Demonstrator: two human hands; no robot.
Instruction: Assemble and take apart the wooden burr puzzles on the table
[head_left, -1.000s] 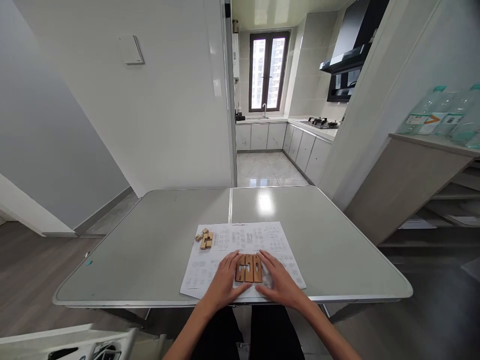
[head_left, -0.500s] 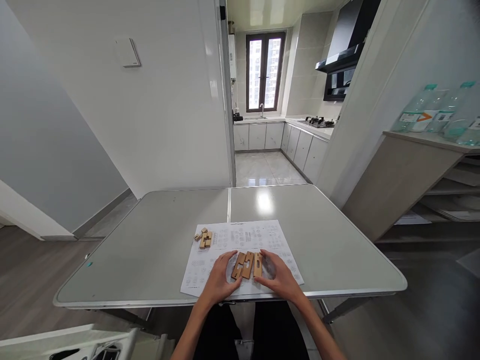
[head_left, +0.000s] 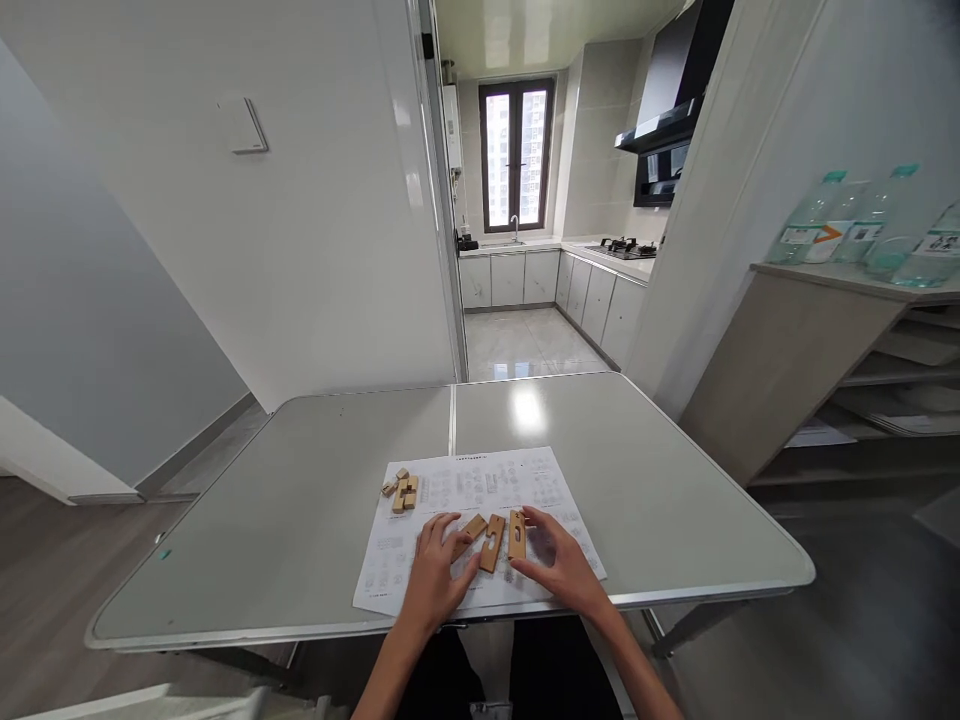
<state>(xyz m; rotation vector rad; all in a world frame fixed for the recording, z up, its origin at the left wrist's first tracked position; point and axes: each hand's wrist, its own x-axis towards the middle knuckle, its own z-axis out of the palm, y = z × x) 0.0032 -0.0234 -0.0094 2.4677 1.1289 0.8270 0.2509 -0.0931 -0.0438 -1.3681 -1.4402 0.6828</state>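
Three flat wooden puzzle pieces lie in a row on the printed sheet. My left hand (head_left: 436,572) curls over the left wooden piece (head_left: 472,527), which is slanted and partly hidden by the fingers. The thumb of that hand comes close to the notched middle piece (head_left: 492,543), which leans slightly. On the right, the slotted wooden piece (head_left: 514,545) stands lengthwise to me. My right hand (head_left: 561,562) holds it between thumb and forefinger at its near and far ends.
Under the pieces lies the white printed sheet (head_left: 397,570) on a grey folding table (head_left: 675,520). A small group of wooden blocks (head_left: 405,493) sits on the sheet's far left corner. A teal bit (head_left: 165,554) lies near the table's left edge. Bottles (head_left: 814,222) stand on a cabinet at right.
The left wooden piece has turned clockwise and separated from the middle piece, with my left fingers now over it. My right hand stays at the slotted piece. The view has shifted slightly.
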